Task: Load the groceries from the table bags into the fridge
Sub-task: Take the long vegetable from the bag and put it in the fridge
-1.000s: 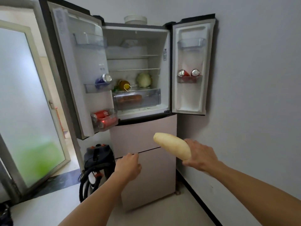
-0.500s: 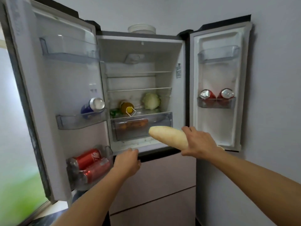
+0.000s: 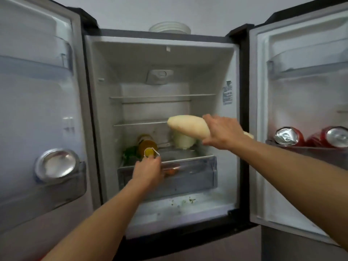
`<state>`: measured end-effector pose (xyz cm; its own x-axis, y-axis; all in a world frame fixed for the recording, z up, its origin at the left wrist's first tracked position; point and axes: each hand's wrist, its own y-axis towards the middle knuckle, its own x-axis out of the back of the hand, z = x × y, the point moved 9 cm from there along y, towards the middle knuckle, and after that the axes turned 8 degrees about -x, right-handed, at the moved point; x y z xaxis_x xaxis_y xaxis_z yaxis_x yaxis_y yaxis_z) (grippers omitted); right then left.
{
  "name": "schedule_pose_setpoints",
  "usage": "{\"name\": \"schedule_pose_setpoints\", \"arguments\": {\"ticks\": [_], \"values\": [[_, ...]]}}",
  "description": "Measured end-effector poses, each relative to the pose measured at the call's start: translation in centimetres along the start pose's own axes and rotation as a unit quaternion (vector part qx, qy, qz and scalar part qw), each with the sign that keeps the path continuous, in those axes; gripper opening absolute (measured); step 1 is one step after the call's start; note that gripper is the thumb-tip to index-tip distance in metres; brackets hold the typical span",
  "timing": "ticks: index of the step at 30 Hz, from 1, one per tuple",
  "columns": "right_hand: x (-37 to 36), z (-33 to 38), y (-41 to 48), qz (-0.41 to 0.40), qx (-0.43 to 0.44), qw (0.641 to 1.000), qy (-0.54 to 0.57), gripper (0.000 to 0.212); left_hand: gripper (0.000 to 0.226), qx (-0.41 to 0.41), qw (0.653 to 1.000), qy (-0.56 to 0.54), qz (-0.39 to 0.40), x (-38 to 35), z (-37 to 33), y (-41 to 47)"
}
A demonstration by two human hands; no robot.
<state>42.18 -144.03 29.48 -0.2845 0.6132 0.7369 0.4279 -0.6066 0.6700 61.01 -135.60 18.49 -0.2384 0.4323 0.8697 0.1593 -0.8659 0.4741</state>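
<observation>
The fridge [image 3: 165, 53] stands open in front of me, both doors swung wide. My right hand [image 3: 222, 132] grips a long pale white radish [image 3: 188, 125] and holds it inside the compartment, level with the middle shelf, its tip pointing left above a pale cabbage [image 3: 183, 143]. My left hand [image 3: 148, 169] is at the front rim of the clear crisper drawer [image 3: 197, 174], fingers curled over the rim just below the yellow cap of a lying bottle [image 3: 146, 146].
Green leaves [image 3: 130, 153] lie left of the bottle. Something orange [image 3: 170, 171] shows inside the drawer. Two red cans [image 3: 288, 137] sit in the right door bin, a blue-ended can [image 3: 56, 164] in the left door bin. The upper glass shelves [image 3: 162, 96] hold nothing.
I have stepped close to the fridge. My right hand lifted the radish up into the compartment above the cabbage. My left hand reached forward to the crisper drawer's rim.
</observation>
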Motion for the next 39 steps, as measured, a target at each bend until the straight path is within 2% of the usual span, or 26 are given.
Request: {"name": "schedule_pose_setpoints", "arguments": {"ticks": [9,14,16,20,23,26,29,31,35,39], "values": [[-5.1,2.2,16.2,0.054,-0.006,0.997,0.054,0.062,0.039,0.051,0.986,0.076,-0.142,2.4,5.9,13.7],[-8.9,4.9,21.0,0.09,0.004,0.995,0.053,0.058,0.05,0.069,0.988,0.082,-0.108,-0.1,9.2,16.2],[-9.8,5.8,22.7,0.1,0.01,0.994,0.052,0.058,0.057,0.074,0.988,0.097,-0.097,-1.4,10.1,16.8],[-11.2,7.5,25.2,0.096,0.017,0.994,0.049,0.068,0.058,0.074,0.979,0.135,-0.133,-2.1,10.4,17.4],[-11.5,8.4,25.9,0.097,0.026,0.994,0.046,0.067,0.058,0.07,0.974,0.149,-0.157,-2.5,10.7,17.5],[-11.2,6.7,25.8,0.14,0.008,0.988,0.058,0.067,0.055,0.065,0.968,0.155,-0.184,-2.8,11.0,17.5],[-12.1,4.0,24.6,0.19,-0.006,0.981,0.051,0.083,0.053,0.074,0.966,0.144,-0.202,-3.1,11.2,17.7],[-12.6,2.7,24.1,0.172,-0.011,0.983,0.071,0.092,0.053,0.079,0.965,0.132,-0.211,-3.2,11.1,17.8],[-12.4,2.8,24.5,0.081,-0.003,0.995,0.061,0.08,0.053,0.076,0.963,0.127,-0.226,-3.2,11.1,17.6],[-14.3,6.1,26.4,0.062,0.011,0.997,0.05,0.067,0.052,0.053,0.96,0.128,-0.242,-3.1,11.5,17.3]]}}
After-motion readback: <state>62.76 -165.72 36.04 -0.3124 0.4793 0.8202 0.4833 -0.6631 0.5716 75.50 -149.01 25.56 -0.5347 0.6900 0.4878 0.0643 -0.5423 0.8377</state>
